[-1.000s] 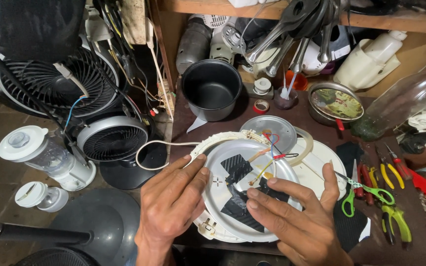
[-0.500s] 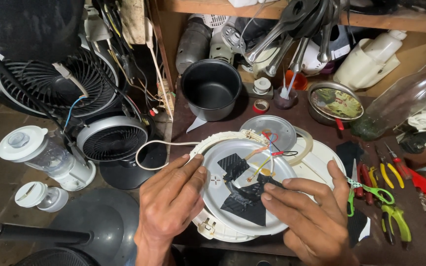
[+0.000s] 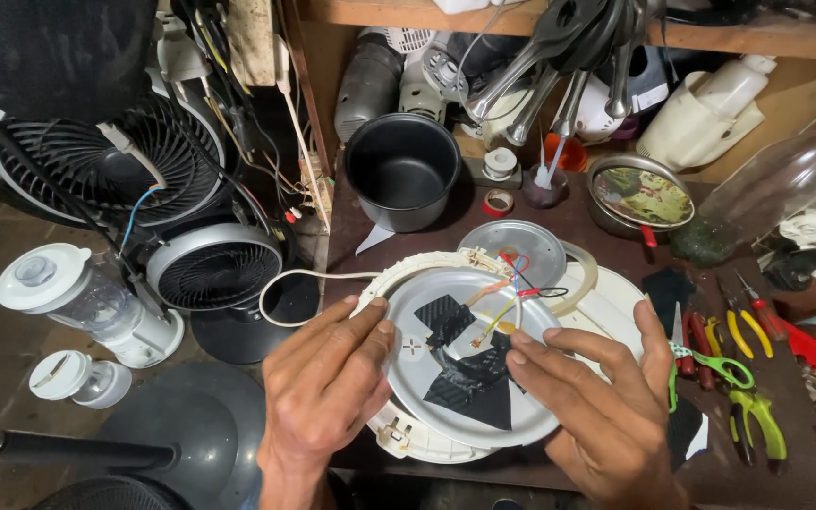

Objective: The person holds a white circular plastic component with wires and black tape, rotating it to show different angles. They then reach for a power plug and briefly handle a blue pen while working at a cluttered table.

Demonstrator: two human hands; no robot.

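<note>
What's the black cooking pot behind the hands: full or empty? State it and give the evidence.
Empty, as far as it shows. The black pot stands upright on the brown table, and its dark inner wall and bottom are bare; the nearest part of the bottom is hidden.

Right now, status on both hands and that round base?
Left hand flat on white round base rim, open. Right hand fingertips pressing black tape patch on metal plate. Loose coloured wires above tape; scissors beside right hand.
</note>
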